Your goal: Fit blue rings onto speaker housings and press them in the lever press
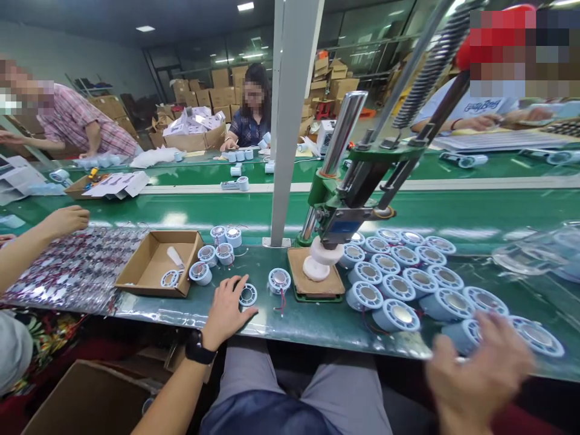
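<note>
My left hand [228, 308], with a dark watch on the wrist, rests at the bench's front edge. Its thumb and index finger close around the sides of a slotted, pale round cap [248, 295]. To the right of it stands a light-blue cylindrical housing [279, 280], with a metal disc on top and a red wire hanging out. My right hand [484, 368] is smeared by motion in front of a blue housing [463, 336] at the right front; whether it grips that housing is unclear. Several more such housings [399, 287] are crowded behind it.
A green hand press [342, 211] with white round pads stands mid-bench. Left lie a cardboard box [158, 263] with loose parts, a few housings [216, 254] and a wired-parts layer [67, 266]. A co-worker's arm [45, 238] reaches in from the left. A post [292, 121] rises behind the bench.
</note>
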